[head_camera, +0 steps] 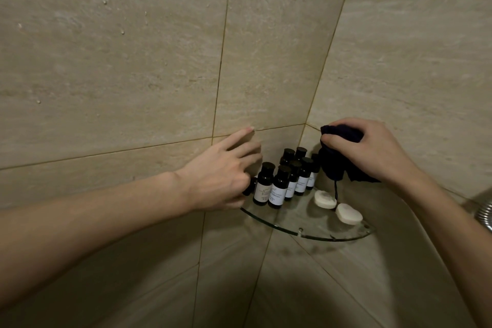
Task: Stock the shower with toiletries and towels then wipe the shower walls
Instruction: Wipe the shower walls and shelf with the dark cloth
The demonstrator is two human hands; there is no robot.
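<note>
- Left hand (221, 176) fingers (239, 136): extended beside bottles (279, 186); grip unclear.
- Right hand (372, 150) fingers (354, 125) clench cloth (335, 165).
- Risk: cloth hanging below fingers could topple bottles off shelf (314, 234).

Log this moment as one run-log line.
left hand: fingers touch wall | right hand: grips dark cloth | glass shelf: bottles, two soaps

Metal shower hose (485, 214) at right edge

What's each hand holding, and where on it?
Right hand grips the dark cloth by its bunched top. Left hand: fingers straight; whether it holds a bottle is unclear.
</note>
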